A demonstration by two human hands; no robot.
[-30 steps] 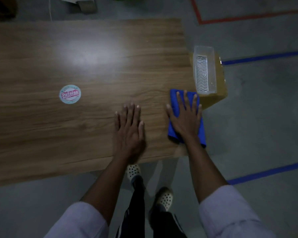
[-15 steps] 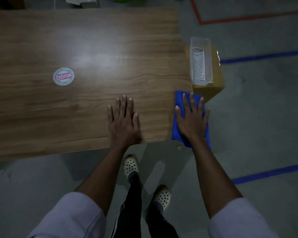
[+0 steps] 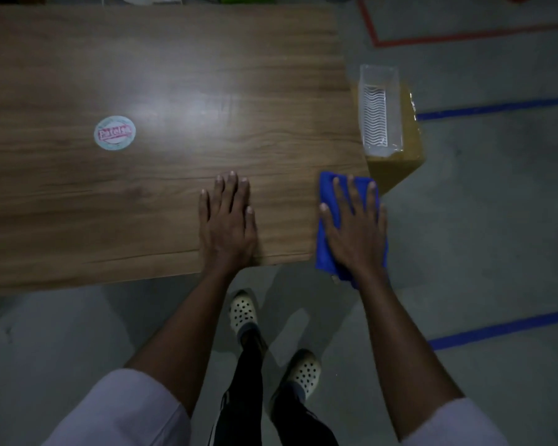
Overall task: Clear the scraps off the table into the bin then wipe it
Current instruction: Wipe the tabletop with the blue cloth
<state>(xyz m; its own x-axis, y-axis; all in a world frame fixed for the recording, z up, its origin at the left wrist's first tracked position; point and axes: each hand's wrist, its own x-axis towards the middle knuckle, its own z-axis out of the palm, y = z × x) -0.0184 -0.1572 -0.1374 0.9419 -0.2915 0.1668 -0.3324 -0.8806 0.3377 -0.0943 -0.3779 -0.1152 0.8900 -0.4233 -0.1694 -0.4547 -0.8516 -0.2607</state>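
A wooden table [image 3: 142,75] fills the upper left of the head view. My right hand [image 3: 355,230] presses flat, fingers spread, on a folded blue cloth [image 3: 327,188] at the table's near right corner; part of the cloth hangs past the edge. My left hand [image 3: 227,226] rests flat on the tabletop near the front edge, holding nothing. A clear plastic bin [image 3: 380,107] sits on a yellow-brown box [image 3: 397,165] just beyond the table's right end. I see no scraps on the table.
A round pink-and-white sticker [image 3: 114,132] is stuck on the tabletop to the left. Grey floor with blue [image 3: 496,106] and red [image 3: 464,35] tape lines lies to the right. My feet in white clogs [image 3: 244,312] stand below the table's front edge.
My right hand has slid the cloth toward the table's near right corner, its near end now past the front edge. The left hand has stayed flat on the table.
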